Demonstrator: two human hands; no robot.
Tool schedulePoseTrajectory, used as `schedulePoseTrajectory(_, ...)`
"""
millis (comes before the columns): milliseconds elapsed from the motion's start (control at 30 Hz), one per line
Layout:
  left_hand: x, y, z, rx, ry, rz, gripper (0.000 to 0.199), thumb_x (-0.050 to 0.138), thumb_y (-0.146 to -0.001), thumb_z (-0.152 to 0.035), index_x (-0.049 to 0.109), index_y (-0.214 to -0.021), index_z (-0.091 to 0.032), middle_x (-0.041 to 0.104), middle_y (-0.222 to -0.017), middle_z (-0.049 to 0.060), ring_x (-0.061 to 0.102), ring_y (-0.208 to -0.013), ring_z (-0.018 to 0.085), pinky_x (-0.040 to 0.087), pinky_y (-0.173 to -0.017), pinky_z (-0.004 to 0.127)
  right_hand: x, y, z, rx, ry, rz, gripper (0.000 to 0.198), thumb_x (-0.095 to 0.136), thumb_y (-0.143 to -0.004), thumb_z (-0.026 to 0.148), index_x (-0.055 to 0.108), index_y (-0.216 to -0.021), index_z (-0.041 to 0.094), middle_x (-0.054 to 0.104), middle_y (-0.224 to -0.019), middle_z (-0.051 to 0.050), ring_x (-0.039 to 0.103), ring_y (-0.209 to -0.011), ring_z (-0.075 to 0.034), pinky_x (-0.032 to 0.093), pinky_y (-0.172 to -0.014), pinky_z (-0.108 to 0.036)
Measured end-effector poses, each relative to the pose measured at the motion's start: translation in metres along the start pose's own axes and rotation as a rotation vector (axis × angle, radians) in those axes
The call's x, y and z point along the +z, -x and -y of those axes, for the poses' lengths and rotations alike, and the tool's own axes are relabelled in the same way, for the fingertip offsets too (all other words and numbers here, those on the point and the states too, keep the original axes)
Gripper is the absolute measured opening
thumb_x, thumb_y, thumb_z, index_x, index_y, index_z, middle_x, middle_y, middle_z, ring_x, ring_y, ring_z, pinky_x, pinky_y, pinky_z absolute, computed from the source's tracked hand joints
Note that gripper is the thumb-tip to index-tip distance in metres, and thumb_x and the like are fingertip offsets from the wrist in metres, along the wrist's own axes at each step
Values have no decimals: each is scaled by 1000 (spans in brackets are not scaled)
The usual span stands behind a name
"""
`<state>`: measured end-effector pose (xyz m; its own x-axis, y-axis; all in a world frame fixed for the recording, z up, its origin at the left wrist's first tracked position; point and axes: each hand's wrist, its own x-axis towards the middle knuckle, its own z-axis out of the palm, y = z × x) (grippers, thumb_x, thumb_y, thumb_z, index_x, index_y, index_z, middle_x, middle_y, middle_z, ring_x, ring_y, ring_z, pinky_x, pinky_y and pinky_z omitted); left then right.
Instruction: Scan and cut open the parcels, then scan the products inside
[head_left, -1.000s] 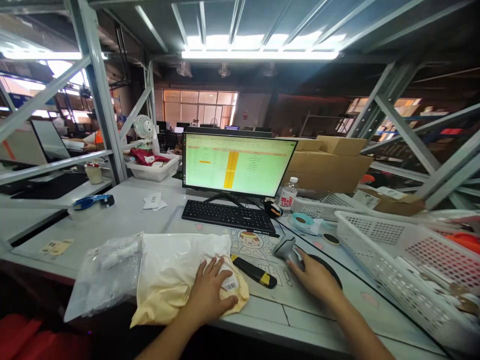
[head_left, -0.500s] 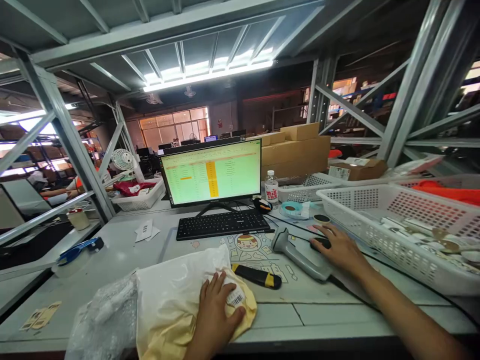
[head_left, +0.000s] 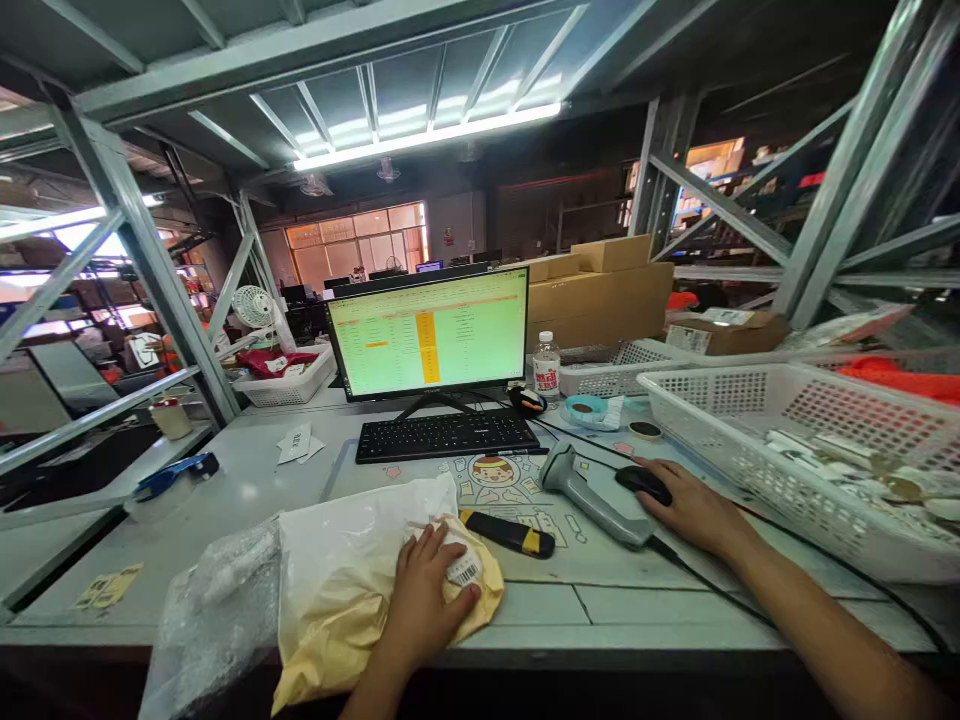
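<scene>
My left hand [head_left: 431,590] lies with spread fingers on a white and pale yellow plastic mailer bag [head_left: 337,580], beside a small barcode label [head_left: 463,567]. Clear bubble wrap [head_left: 217,610] pokes out at the bag's left. On the right, my right hand [head_left: 694,505] is curled around the side of a black computer mouse [head_left: 643,484]. Just left of the mouse, a grey barcode scanner [head_left: 596,505] rests on the desk mat. A black and yellow utility knife [head_left: 510,533] lies between bag and scanner.
A monitor [head_left: 431,335] showing a spreadsheet stands behind a black keyboard [head_left: 450,435]. White plastic baskets [head_left: 750,460] line the right side. A bottle [head_left: 546,368] and a blue tape roll [head_left: 589,410] sit near the monitor. Metal rack posts [head_left: 142,260] frame the desk.
The view has shifted slightly. My right hand has drawn back to the mouse's right side, so more of the mouse shows. My left hand stays on the mailer bag.
</scene>
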<state>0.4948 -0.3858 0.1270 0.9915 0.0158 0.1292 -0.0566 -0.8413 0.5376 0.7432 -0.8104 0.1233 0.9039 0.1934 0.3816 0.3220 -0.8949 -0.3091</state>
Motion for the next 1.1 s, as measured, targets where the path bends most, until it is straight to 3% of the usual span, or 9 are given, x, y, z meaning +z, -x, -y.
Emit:
schedulePoseTrajectory(200,3,4,4,36,-2,-9,54,70,-90,-44,65,-143,-33,37,-171,1,30,-160,31,21,-133,57,27,-4,-17,-58,87,-135,70,39,-91,64,66,-138,20,64,-134,-19,66,-113,-40,56,-97,-57)
schedulePoseTrajectory(400,-1,8,2,67,-40,-17,56,63,-96,-58,63,-146,-30,42,-169,4,32,-159,32,23,-133,55,28,-4,-16,-4,159,-82,75,33,-93,65,63,-143,18,56,-142,-22,59,-122,-45,49,-105,-59)
schedulePoseTrajectory(467,-4,11,1,93,-52,43,71,63,-92,-70,59,-150,-29,36,-171,6,26,-161,36,20,-133,58,23,-1,-6,22,158,-41,73,34,-93,64,64,-141,19,57,-141,-21,59,-121,-43,48,-106,-57)
schedulePoseTrajectory(600,-3,20,3,195,-112,183,121,78,-66,-86,41,-162,-21,17,-176,16,7,-164,43,13,-133,62,14,3,12,40,166,-39,68,39,-90,57,62,-137,14,61,-134,-24,61,-116,-40,49,-105,-56)
schedulePoseTrajectory(700,0,27,5,227,-206,192,121,87,-67,-72,36,-164,-20,13,-177,17,7,-163,43,15,-133,60,10,5,22,47,141,-48,64,41,-87,54,63,-131,13,63,-132,-24,62,-115,-41,48,-106,-58)
schedulePoseTrajectory(800,-4,34,3,234,-246,203,98,84,-79,-46,39,-163,-21,18,-176,15,16,-162,42,23,-133,57,5,9,31,68,80,-42,66,42,-83,54,65,-128,12,63,-133,-25,61,-117,-44,47,-107,-61)
schedulePoseTrajectory(900,-15,42,-2,271,-207,208,76,71,-86,-25,47,-158,-20,32,-172,14,29,-159,40,33,-129,55,-8,10,40,99,7,-33,71,44,-79,57,65,-128,10,63,-134,-28,59,-122,-48,44,-110,-62)
schedulePoseTrajectory(1000,-25,51,-5,242,-37,-10,59,56,-88,-12,61,-146,-25,59,-155,8,56,-144,31,47,-121,48,-31,8,58,143,-73,-76,78,47,-79,62,59,-135,9,58,-142,-31,53,-133,-48,41,-114,-62)
schedulePoseTrajectory(1100,-26,60,-7,186,192,-497,50,48,-93,-10,67,-135,-28,76,-130,5,73,-120,24,60,-105,42,-51,18,108,171,-214,-47,81,37,-86,74,61,-131,11,62,-135,-31,63,-120,-43,52,-102,-59)
